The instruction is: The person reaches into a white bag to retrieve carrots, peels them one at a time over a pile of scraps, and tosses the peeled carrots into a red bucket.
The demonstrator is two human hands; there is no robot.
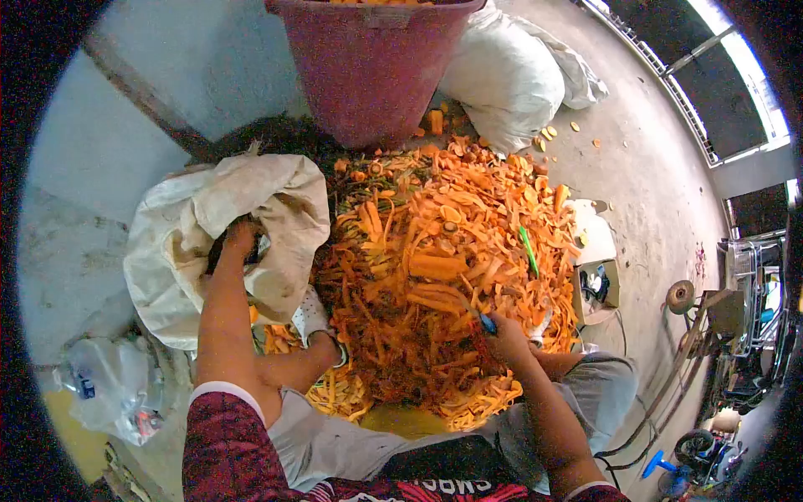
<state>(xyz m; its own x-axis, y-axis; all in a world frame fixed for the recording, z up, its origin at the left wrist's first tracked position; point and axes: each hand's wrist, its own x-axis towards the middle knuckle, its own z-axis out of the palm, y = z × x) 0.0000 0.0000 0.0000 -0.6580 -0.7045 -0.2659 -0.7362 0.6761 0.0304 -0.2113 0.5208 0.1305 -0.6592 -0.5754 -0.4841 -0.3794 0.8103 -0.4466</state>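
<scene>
Sack (163, 268), left: matt cloth-like weave, creased. Tub (376, 75), top centre: matt plastic. Bag (109, 376), lower left: clear glossy plastic. Peels (468, 217), centre: rough, damp-looking. Floor (644, 159), upper right: smooth, matt, concrete-like.

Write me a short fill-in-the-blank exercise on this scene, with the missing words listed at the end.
1. The person's ____ hand reaches into the mouth of the open sack.
2. The right hand holds a tool whose visible handle is ____.
3. The slim object lying on the carrot peelings is bright ____.

Missing words: left; blue; green.
</scene>
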